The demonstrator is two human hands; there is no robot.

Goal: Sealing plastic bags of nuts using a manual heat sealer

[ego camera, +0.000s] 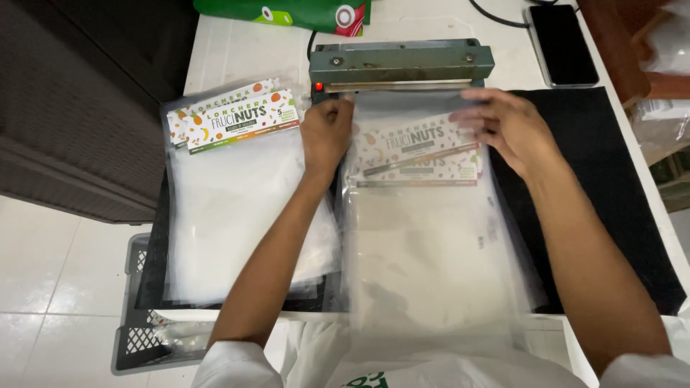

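Both of your hands are flat on the clear plastic bag (424, 237) that lies down the middle of the counter (237, 50). Your left hand (327, 133) presses the bag's upper left corner with fingers bent over its edge, and your right hand (503, 122) lies spread, fingers open, on the upper right corner. Neither hand closes around anything; they only hold the bag down. The bag's top edge sits at the mouth of the green heat sealer (401, 66), just under its bar, and a printed card label (420, 154) shows through the plastic below your fingers. The bag looks blurred, so its lower end is hard to trace, but it reaches the near edge of the counter.

Under the bag lies a black mat (596, 179), bare on your right side and running out to the counter's right edge. Just left of your left arm sits a stack of similar bags (237, 215) with labels at the top, touching or nearly touching the bag you hold. Beyond the sealer, a dark phone (562, 43) rests near the far right corner and a green packet (287, 13) at the far edge. Left of the counter stands a dark wicker piece (86, 108), and a grey plastic crate (140, 316) sits on the white tiled floor (43, 287) below.
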